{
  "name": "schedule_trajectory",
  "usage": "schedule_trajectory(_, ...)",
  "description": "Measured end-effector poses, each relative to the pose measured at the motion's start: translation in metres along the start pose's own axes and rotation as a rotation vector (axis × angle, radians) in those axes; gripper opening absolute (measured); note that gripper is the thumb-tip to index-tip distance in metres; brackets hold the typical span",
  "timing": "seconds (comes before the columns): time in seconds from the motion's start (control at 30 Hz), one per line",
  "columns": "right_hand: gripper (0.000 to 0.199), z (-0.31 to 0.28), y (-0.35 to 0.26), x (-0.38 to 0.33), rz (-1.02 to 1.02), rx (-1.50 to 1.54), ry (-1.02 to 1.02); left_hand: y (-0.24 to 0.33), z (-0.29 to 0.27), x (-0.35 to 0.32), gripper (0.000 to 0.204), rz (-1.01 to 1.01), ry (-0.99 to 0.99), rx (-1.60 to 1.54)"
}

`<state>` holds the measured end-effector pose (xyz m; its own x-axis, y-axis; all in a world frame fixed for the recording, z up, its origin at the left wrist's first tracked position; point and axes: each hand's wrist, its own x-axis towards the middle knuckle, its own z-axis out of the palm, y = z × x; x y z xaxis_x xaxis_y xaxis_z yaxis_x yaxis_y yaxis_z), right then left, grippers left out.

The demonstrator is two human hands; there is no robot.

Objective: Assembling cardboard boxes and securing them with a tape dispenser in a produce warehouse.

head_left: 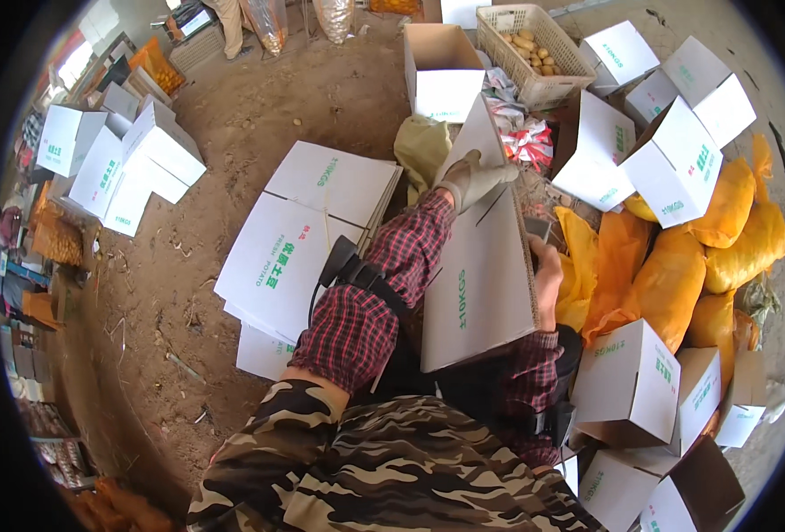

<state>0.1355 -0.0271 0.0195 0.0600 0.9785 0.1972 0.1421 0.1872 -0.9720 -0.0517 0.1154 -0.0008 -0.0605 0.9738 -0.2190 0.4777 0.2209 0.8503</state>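
Note:
A white cardboard box [481, 284] with green print stands tilted in front of my body, its brown corrugated edge facing right. My left hand [476, 182], in a light work glove, is closed over the box's upper part, thumb and fingers across the flaps. My right hand [547, 275] is at the box's right side with curled fingers, around a small greyish object that the box partly hides. Flat white cartons [295, 239] lie stacked at the left of the box. A dark strapped device sits on my left wrist.
Yellow-orange sacks [667, 275] lie at the right, with open white boxes [627, 381] around them. A beige crate [534, 84] of potatoes stands at the far right. More assembled boxes [131, 160] stand on the dirt floor [215, 168] at the left.

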Motion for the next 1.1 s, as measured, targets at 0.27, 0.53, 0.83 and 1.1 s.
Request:
schedule_trajectory(0.27,0.046,-0.021,0.031,0.017,-0.013,0.069,-0.314,-0.020,-0.012,-0.012,0.056,0.067,-0.193,-0.384)
schedule_trajectory(0.53,0.044,-0.055,0.014,0.008,0.088,-0.037,-0.183,-0.007,-0.075,-0.056,0.031,0.339,-0.199,-0.095)
schedule_trajectory(0.83,0.033,-0.115,-0.019,0.068,-0.152,-0.414,0.018,0.000,-0.089,-0.186,0.086,0.351,-0.232,-0.079)
schedule_trajectory(1.1,0.035,-0.088,0.081,0.019,-0.125,-0.677,0.058,-0.040,-0.009,-0.268,0.085,0.495,0.186,0.634)
